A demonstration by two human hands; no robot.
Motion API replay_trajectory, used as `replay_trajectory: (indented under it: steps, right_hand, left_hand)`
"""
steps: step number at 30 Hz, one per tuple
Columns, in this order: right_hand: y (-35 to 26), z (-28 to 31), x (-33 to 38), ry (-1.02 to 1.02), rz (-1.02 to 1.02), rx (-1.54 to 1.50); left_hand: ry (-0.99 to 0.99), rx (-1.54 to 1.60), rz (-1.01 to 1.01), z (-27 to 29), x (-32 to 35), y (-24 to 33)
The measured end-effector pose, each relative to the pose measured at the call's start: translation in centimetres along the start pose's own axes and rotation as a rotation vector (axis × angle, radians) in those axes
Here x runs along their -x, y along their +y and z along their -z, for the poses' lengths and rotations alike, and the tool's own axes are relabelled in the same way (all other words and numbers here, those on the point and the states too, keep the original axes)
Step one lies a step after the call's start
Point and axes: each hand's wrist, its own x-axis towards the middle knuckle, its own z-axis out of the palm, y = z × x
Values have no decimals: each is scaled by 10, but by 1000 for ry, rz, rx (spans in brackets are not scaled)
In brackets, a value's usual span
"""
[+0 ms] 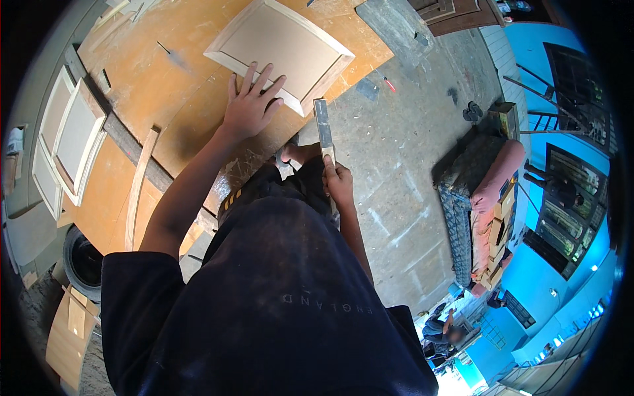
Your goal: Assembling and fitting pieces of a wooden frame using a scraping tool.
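Observation:
My left hand (254, 105) lies with fingers spread over the near edge of a framed wooden panel (284, 49), which looks like a cabinet door. The panel has a pale flat centre and a light wood frame, and it rests on an orange-brown worktable (198, 30). My right hand (338, 181) is closed around a long flat tool (321, 122) with a dark grey face and a light wooden grip end. Its exact kind is not clear. The tool's far end is close to the panel's near right corner; whether they touch I cannot tell.
More framed panels (79, 142) lean at the left by a wood strip (140, 185). A black tire (82, 264) stands below them. On the concrete floor (403, 165) lies a small red object (389, 84). A pink-and-blue padded heap (489, 198) stands right; another person (446, 328) sits far off.

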Motion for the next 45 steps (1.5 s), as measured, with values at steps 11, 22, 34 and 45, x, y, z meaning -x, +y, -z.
replay_trajectory:
  steps: [11,22,34,45]
  right_hand:
    - [1,3,-3,28,26,54]
    - [5,3,-4,22,20,45]
    - [-3,-15,-15,-14,74,144]
    - [13,-11,5,-36,6,184]
  left_hand:
    - [9,-15,37,-1,-7,5]
    - [-74,-201,191,-34,-83,-10]
    - [-70,-155,229,-37,-82,-9]
    - [-30,-147,214,-32,-83,-8]
